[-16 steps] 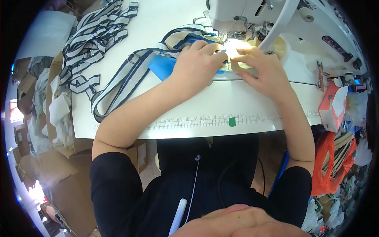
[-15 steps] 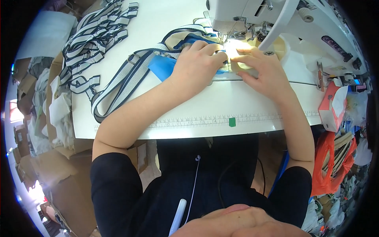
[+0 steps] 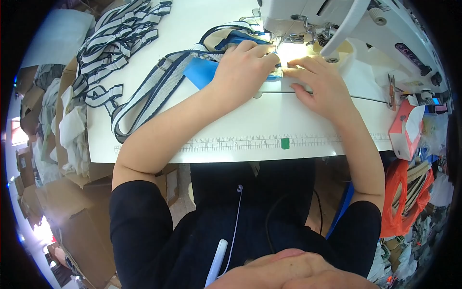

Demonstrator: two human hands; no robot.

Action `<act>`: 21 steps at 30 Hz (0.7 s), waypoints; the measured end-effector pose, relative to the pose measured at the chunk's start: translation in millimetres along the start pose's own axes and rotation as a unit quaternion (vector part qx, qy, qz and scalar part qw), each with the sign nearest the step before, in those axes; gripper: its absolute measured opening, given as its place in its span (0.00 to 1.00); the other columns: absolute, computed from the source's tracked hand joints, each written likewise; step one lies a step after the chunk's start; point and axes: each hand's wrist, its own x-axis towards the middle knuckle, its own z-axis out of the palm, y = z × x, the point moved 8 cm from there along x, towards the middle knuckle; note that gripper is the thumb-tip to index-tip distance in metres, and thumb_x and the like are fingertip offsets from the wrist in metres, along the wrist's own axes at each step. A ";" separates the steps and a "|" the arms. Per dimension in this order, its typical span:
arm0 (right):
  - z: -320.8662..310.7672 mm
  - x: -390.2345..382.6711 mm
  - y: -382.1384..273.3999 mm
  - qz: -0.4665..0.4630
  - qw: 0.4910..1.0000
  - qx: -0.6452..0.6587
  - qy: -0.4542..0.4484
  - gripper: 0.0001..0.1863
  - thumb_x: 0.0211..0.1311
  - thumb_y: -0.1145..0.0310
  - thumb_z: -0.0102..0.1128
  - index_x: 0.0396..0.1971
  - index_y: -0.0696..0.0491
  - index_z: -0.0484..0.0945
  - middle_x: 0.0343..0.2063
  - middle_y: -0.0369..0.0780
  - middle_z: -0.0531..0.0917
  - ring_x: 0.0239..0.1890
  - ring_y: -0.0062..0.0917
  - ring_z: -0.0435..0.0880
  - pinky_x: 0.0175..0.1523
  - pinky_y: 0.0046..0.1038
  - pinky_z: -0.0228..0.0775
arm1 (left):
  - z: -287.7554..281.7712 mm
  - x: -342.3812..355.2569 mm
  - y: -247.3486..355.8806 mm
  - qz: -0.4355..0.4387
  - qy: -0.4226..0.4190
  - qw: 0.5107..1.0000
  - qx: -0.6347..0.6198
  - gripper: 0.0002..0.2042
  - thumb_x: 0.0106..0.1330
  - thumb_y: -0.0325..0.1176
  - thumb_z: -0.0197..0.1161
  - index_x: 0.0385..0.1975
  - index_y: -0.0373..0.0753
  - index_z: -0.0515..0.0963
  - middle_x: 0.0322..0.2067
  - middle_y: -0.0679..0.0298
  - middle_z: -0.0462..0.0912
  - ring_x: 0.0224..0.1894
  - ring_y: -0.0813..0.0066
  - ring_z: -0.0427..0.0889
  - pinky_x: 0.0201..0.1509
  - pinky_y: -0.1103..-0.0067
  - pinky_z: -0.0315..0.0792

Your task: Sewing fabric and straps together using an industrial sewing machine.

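Observation:
Under the lit head of a white sewing machine [image 3: 332, 21], my two hands work at a piece of blue and cream fabric. My left hand [image 3: 245, 70] is closed, its bent fingers pinching the fabric just left of the needle. Part of the blue fabric [image 3: 201, 72] sticks out beside that wrist. My right hand [image 3: 321, 89] lies to the right of the needle, fingers stretched out and resting on the lit cream layer. A white and navy striped webbing strap [image 3: 155, 86] with a metal buckle [image 3: 164, 63] loops left from the fabric. The stitched spot is partly hidden by my fingers.
A heap of striped straps [image 3: 113, 43] covers the table's far left. A printed ruler [image 3: 231, 144] runs along the front edge. At the right are small snips [image 3: 391, 91], a red and white box [image 3: 405, 130] and an orange bag [image 3: 402, 202]. Cardboard boxes [image 3: 79, 212] stand left.
The whole view has shifted slightly. Both hands stay by the needle with nearly the same grip, and the fabric has moved little, if at all.

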 end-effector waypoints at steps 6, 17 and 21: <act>-0.2 -4.1 1.3 0.003 1.000 -0.008 0.010 0.11 0.53 0.69 0.62 0.38 0.48 0.83 0.44 0.34 0.80 0.48 0.28 0.77 0.54 0.34 0.66 | -2.8 -2.6 -1.5 -0.016 0.010 0.999 -0.048 0.05 0.58 0.29 0.66 0.32 0.40 0.80 0.36 0.62 0.83 0.42 0.64 0.81 0.45 0.72 0.76; 4.2 3.1 0.0 0.003 1.000 -0.025 0.015 0.12 0.52 0.71 0.61 0.38 0.50 0.82 0.45 0.34 0.80 0.46 0.30 0.78 0.52 0.35 0.68 | 2.4 3.5 -10.0 -0.006 -0.013 1.000 0.005 0.04 0.59 0.32 0.65 0.30 0.40 0.80 0.35 0.66 0.82 0.42 0.67 0.81 0.41 0.73 0.77; 2.1 4.9 -4.2 -0.014 1.000 -0.016 0.016 0.12 0.51 0.72 0.61 0.38 0.51 0.81 0.44 0.35 0.81 0.45 0.31 0.79 0.51 0.35 0.69 | 0.6 1.4 -11.2 -0.013 -0.010 1.000 0.003 0.04 0.57 0.31 0.65 0.30 0.40 0.79 0.36 0.66 0.82 0.42 0.66 0.81 0.41 0.73 0.77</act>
